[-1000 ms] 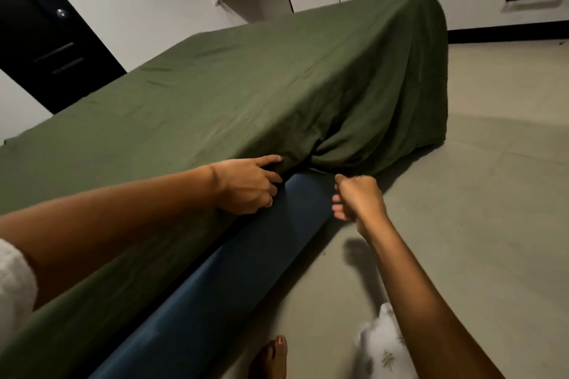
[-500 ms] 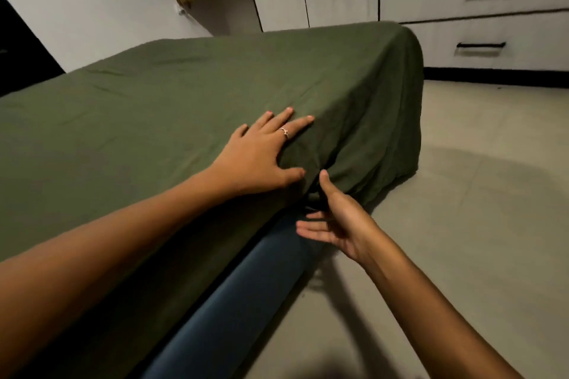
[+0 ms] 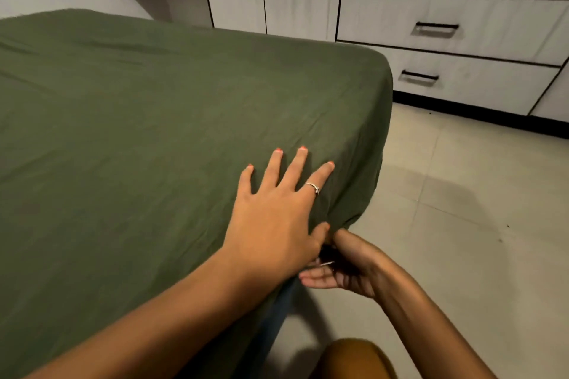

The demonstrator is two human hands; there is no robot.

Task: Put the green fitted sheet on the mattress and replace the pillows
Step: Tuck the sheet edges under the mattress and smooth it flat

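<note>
The green fitted sheet [image 3: 160,120] covers the top of the mattress and hangs over its near right corner. My left hand [image 3: 277,212] lies flat on the sheet by that corner, fingers spread, thumb at the edge. My right hand [image 3: 341,268] is below the edge, palm turned up, fingers reaching in under the bunched hem of the sheet. A strip of dark blue mattress side [image 3: 277,311] shows beneath the sheet. No pillows are in view.
White cabinets with black-handled drawers [image 3: 437,28] stand behind the bed. A light tiled floor [image 3: 462,209] lies to the right of the bed. My knee [image 3: 354,360] shows at the bottom edge.
My left hand went from gripping the sheet's edge to lying flat on top. My right hand opened and moved in under the hem. The view moved closer to the corner.
</note>
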